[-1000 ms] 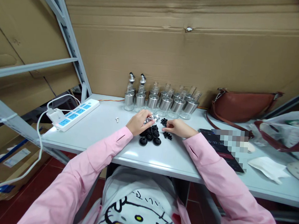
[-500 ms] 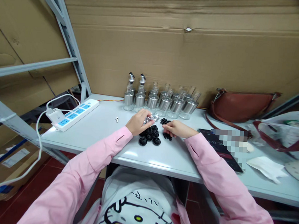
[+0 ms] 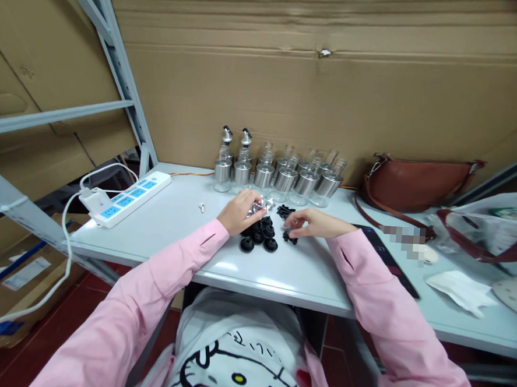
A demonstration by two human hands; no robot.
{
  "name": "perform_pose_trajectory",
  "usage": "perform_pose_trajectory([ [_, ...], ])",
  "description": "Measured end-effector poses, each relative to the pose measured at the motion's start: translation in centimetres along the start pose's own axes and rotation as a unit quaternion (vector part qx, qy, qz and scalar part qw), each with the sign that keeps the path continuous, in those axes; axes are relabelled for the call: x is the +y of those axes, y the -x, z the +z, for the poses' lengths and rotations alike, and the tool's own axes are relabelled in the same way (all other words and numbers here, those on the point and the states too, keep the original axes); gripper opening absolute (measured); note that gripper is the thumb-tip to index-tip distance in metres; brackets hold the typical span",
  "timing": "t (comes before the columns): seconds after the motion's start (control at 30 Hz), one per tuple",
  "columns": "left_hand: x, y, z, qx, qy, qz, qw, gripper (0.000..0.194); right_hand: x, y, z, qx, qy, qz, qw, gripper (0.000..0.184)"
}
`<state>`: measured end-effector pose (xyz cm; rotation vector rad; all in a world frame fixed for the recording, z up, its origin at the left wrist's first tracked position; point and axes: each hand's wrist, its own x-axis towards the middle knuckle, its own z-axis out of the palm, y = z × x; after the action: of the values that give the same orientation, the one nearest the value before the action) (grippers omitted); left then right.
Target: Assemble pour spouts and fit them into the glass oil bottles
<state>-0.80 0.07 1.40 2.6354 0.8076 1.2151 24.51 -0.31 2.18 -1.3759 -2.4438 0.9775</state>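
Note:
My left hand [image 3: 237, 212] curls over shiny silver parts [image 3: 264, 206], its thumb and fingers on either side of them; their exact kind is hard to make out. Just below it lies a pile of round black stepped stoppers [image 3: 258, 234], partly under the hand. My right hand [image 3: 306, 222] hovers right of that pile with thumb and fingers apart and no object visible between them. Small black pieces [image 3: 286, 211] lie in a cluster beyond its fingertips, and more small black pieces [image 3: 289, 237] lie under the fingers.
Several glass bottles with steel sleeves [image 3: 263, 175] stand in rows at the back; two silver pourers with black tips [image 3: 246, 137] rise at the left. A white power strip [image 3: 131, 200], a small white item [image 3: 202, 207], a dark tablet [image 3: 388, 260], a brown bag [image 3: 417, 183] and white tissue [image 3: 460, 290] surround them.
My right hand has shifted slightly right, and its fingers have parted from the pinch they held at the small black pieces. My left hand has stayed almost still.

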Motion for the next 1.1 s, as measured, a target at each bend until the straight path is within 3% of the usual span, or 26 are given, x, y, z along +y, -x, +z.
perform_pose_trajectory([
  [0.1, 0.1, 0.1, 0.0, -0.005, 0.001, -0.008, 1.0, 0.018, 0.2, 0.6, -0.1, -0.039, -0.024, 0.061, 0.997, 0.051],
  [0.2, 0.1, 0.1, 0.0, -0.009, 0.001, -0.012, 1.0, 0.017, 0.3, 0.5, 0.4, -0.048, -0.062, 0.096, 0.992, 0.05],
  [0.37, 0.1, 0.0, 0.0, 0.0, 0.004, -0.003, 1.0, 0.017, 0.3, -0.1, 0.9, -0.046, -0.094, 0.076, 0.992, 0.042],
  [0.63, -0.1, 0.2, 0.2, -0.002, 0.005, -0.006, 1.0, 0.017, -0.5, -0.3, 0.9, -0.008, 0.0, -0.002, 1.0, 0.044],
  [1.1, -0.2, 0.2, 0.2, 0.009, -0.008, 0.015, 1.0, 0.017, -0.9, -0.1, 0.8, -0.024, 0.005, -0.067, 0.997, 0.045],
])
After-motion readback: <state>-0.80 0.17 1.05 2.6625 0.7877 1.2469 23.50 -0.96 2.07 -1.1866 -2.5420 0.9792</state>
